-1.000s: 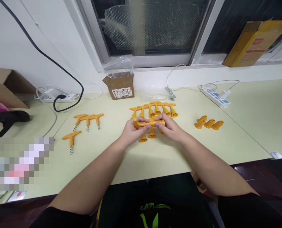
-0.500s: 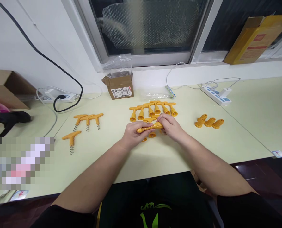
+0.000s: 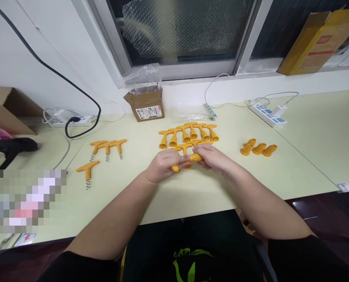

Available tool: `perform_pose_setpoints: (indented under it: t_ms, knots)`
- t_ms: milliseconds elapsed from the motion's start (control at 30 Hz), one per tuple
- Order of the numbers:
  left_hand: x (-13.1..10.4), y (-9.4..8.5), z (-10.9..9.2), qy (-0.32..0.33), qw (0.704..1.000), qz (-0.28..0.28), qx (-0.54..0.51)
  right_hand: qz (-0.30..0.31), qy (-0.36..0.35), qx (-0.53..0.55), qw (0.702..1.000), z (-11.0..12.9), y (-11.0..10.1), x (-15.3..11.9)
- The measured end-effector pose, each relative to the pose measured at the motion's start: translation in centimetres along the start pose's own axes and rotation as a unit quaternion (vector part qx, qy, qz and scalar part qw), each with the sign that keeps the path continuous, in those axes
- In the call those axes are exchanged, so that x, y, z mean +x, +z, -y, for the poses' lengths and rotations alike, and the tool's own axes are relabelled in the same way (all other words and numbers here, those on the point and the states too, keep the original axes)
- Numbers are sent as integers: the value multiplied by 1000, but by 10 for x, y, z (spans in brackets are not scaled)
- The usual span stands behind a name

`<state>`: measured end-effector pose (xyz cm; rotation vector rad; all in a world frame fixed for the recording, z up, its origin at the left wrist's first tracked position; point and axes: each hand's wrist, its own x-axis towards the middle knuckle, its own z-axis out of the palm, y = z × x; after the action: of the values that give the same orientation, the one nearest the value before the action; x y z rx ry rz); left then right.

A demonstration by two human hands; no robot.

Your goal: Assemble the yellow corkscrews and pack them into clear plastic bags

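My left hand is closed around the yellow T-handle of a corkscrew, one end of it sticking out toward me. My right hand grips the yellow bell-shaped sleeve on the same corkscrew; its metal screw cannot be seen. Just behind and under my hands lie rows of sleeved corkscrews, some partly hidden. To the left are several T-handled corkscrews with bare metal spirals. Several loose yellow sleeves stand or lie to the right.
At the wall sit a small open cardboard box and clear plastic wrap. Power strips with cables stand at the right and left. A black cable loops down at left. A larger carton stands at the left edge.
The T-handle has turned in my left hand relative to the sleeve, its near end now lower and pointing more toward me. My right hand still grips the sleeve. The view has shifted slightly.
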<state>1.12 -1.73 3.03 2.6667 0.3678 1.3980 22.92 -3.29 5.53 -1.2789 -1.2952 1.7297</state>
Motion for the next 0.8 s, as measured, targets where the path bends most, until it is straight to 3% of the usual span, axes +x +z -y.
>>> perform_pose_setpoints:
  t_ms: [100, 200, 267, 367, 467, 667, 800]
  knots:
    - [-1, -1, 0, -21, 1000, 13, -17, 25, -7, -34, 999, -2, -6, 0]
    - [-4, -1, 0, -160, 986, -27, -46, 31, -127, -75, 989, -5, -12, 0]
    - [-6, -1, -1, -273, 956, -72, -80, 10, -225, -98, 969, -7, -14, 0]
    - [-7, -1, -2, -350, 922, -111, -126, -3, -269, -108, 957, -9, -13, 3]
    - [-5, -1, -4, -323, 934, -94, -125, -1, -242, -88, 966, -9, -10, 6]
    - [-3, -3, -6, -173, 983, -37, -58, -50, -177, -102, 978, -7, -7, 6]
    - [0, -3, -6, -89, 996, 0, -22, -20, -92, -99, 991, -3, -9, 2]
